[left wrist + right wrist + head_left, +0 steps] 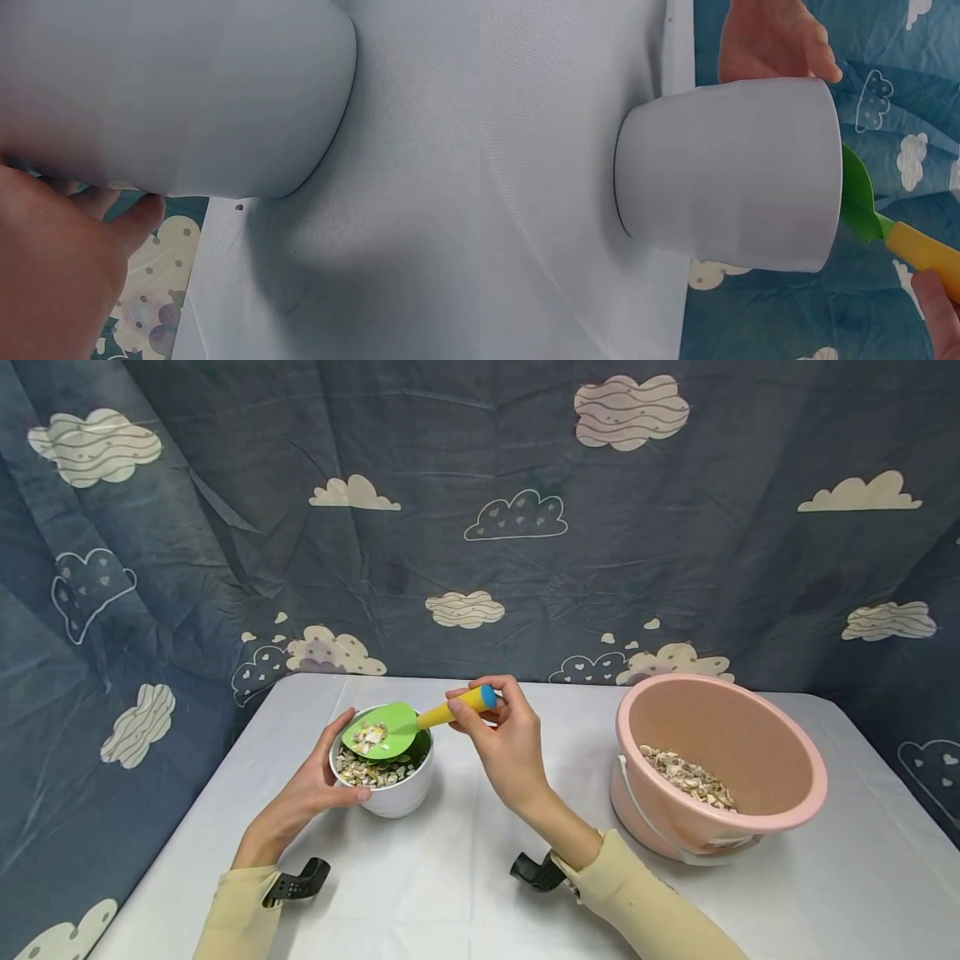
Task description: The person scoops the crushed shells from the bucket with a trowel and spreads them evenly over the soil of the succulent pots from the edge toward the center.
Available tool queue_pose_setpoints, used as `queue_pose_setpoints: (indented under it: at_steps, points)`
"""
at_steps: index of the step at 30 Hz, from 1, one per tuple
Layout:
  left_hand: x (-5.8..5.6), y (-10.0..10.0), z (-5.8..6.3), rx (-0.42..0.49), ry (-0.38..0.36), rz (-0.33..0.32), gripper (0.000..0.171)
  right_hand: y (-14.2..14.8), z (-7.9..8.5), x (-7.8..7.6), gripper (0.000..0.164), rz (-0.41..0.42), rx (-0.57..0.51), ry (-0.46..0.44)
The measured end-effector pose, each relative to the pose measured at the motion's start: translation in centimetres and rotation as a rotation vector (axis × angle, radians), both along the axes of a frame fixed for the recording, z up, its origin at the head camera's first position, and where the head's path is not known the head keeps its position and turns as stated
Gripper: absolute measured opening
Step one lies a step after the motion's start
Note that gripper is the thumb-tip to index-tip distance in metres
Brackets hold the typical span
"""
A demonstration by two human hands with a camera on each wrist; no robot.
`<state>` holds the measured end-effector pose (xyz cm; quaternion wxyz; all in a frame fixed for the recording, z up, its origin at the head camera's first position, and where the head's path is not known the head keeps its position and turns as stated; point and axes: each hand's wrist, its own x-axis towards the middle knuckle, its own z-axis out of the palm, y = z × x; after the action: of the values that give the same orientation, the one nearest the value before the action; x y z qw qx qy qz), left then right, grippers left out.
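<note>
The scoop (405, 725), bearing pale chips (370, 739), tilts over the pot (401, 795). Right of the pot, the right hand (512, 750) pinches the scoop's handle between thumb and fingers; the left hand (311, 785) curves round the pot's left side. White cloth (450, 877) lies beneath the pot, a cloud-print curtain (420, 556) behind.

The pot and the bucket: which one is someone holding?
The white pot on the left, with the green scoop at its mouth. The left hand grips it; no hand touches the pink bucket on the right.
</note>
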<state>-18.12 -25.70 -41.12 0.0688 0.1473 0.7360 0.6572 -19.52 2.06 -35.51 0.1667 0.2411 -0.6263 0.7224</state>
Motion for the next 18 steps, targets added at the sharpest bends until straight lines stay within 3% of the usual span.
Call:
queue_pose_setpoints:
  at_steps: [7, 13, 18]
  points:
    - [-0.1, 0.0, -0.2, 0.085, 0.012, -0.035, 0.107, 0.4, -0.5, -0.4, 0.028, 0.013, -0.027, -0.013]
    - [0.0, 0.0, -0.1, 0.041, -0.002, -0.017, 0.105, 0.6, 0.0, -0.3, 0.027, 0.026, -0.044, -0.054]
    - [0.0, 0.0, 0.0, -0.006, -0.012, 0.009, 0.106, 0.5, 0.9, 0.2, 0.027, 0.022, -0.025, -0.037]
